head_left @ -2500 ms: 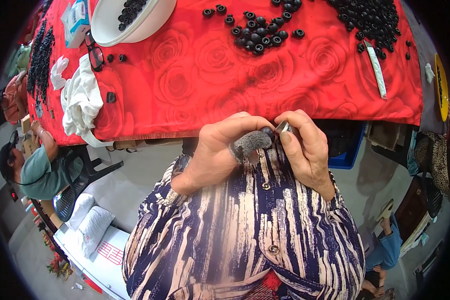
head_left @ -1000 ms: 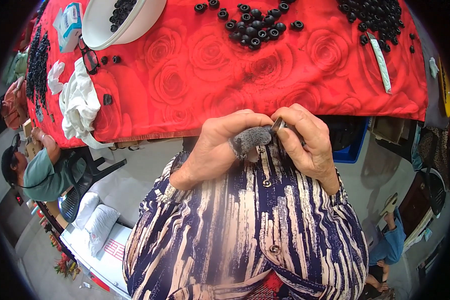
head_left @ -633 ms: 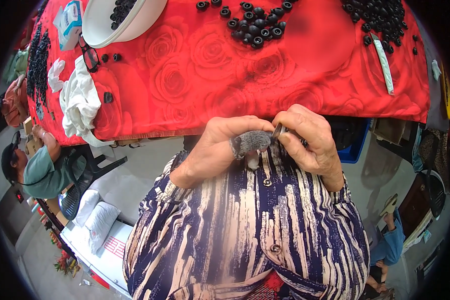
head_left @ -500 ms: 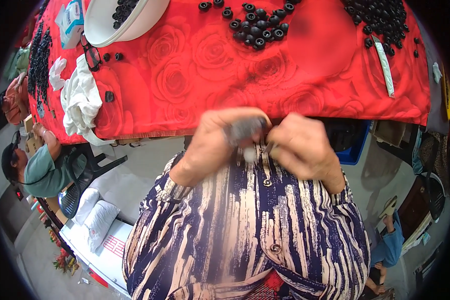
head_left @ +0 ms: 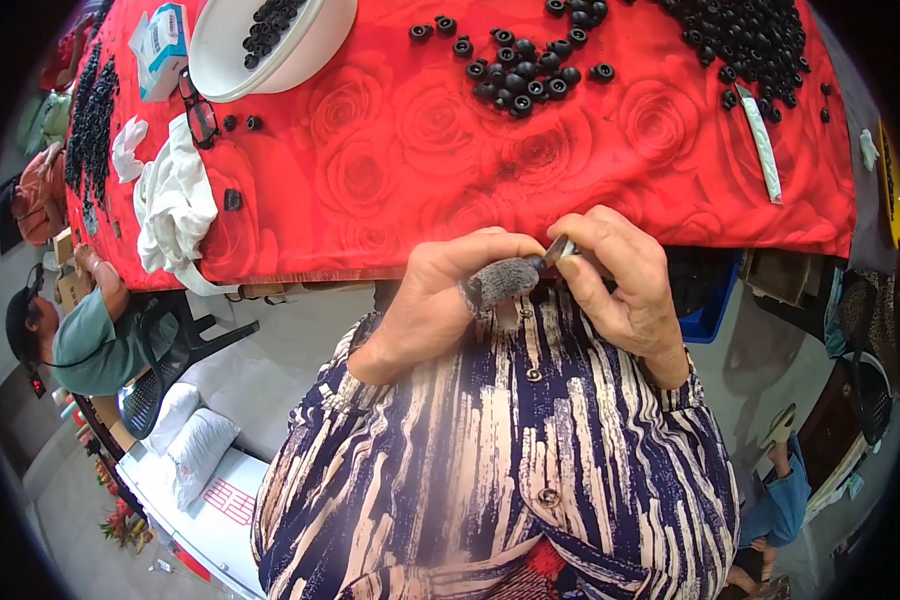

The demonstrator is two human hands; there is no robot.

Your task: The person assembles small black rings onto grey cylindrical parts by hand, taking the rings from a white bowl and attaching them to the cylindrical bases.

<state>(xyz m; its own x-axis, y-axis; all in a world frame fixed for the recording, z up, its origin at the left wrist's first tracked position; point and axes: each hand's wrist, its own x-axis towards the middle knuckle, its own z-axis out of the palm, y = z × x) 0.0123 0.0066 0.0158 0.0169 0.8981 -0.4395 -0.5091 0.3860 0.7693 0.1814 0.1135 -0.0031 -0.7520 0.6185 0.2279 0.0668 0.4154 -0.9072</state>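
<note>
My left hand (head_left: pixel 422 295) and my right hand (head_left: pixel 625 285) meet in front of my chest, just off the near edge of the red-clothed table. A grey knitted cover (head_left: pixel 502 284) wraps a finger of the left hand. Between that hand's fingertips is a small black part (head_left: pixel 537 263), mostly hidden. The thumb and fingers of the right hand pinch a small metal blade (head_left: pixel 560 247), its edge against or very close to the black part. Beyond the hands lies a cluster of round black parts (head_left: pixel 520 70) with ring-shaped openings.
A larger heap of black parts (head_left: pixel 745 45) lies at the far right beside a white packet (head_left: pixel 760 145). At left are a white bowl (head_left: pixel 208 75) with black parts, glasses (head_left: pixel 199 110), white cloth (head_left: pixel 175 200) and a tissue pack (head_left: pixel 160 50). Another person (head_left: pixel 85 330) sits at the left end.
Both hands were blurred with motion; now they are steadier, fingertips together, and the blade shows clearly. The right hand has risen slightly. The whole view has shifted a little.
</note>
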